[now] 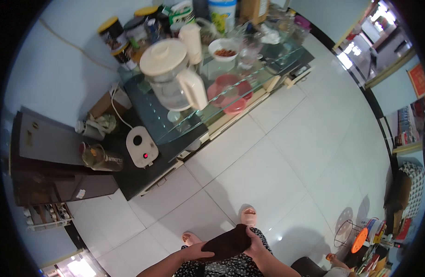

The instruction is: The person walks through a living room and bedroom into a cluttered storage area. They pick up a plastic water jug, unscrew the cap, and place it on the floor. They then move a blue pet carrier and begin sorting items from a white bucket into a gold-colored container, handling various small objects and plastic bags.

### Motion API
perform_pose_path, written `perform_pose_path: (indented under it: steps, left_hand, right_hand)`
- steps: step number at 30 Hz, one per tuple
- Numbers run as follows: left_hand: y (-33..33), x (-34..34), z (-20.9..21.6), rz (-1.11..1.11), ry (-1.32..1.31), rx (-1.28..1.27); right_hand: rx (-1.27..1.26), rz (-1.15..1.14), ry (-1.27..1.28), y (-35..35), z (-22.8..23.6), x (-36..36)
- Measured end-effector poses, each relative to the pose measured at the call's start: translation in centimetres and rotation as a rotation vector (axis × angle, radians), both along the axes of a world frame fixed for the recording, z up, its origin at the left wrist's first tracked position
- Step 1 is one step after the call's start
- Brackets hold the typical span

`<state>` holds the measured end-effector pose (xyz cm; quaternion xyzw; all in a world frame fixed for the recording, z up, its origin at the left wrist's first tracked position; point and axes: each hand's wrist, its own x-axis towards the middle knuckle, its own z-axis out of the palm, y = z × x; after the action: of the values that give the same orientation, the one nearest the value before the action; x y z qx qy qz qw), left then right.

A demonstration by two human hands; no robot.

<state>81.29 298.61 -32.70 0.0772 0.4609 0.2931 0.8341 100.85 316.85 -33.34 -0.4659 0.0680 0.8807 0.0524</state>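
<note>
Stretched between my two hands is a dark brown piece of cloth (227, 243), held low in front of my patterned clothing. My left hand (197, 251) grips its left end, thumb on top. At the upper right corner, my right hand (255, 243) closes round the cloth's edge. The fabric sags a little and looks folded; what lies behind it is hidden. Beneath it, my two pink slippers (248, 216) show on the floor.
A black cabinet with a glass top (184, 134) carries a white-lidded glass kettle (168, 76), a white heating base (142, 147), a bottle (101, 157), a bowl of brown food (222, 49), pink bowls (231, 90) and several jars. Lower right are a wire rack (348, 235) and part of another person (335, 262).
</note>
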Motion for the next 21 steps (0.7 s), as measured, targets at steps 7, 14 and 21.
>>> perform_pose_path:
  steps: [7, 14, 21]
  left_hand:
    - [10.1, 4.1, 20.1, 0.778, -0.525, -0.107]
    - [22.1, 11.2, 31.7, 0.486, 0.005, 0.389]
    - [31.5, 16.5, 38.6, 0.542, -0.598, 0.427]
  right_hand:
    - [0.355, -0.217, 0.227, 6.1, 24.7, -1.8]
    - [0.404, -0.296, 0.412, 12.7, 37.4, 3.6]
    - [1.227, -0.06, 0.186, 21.5, 43.4, 15.3]
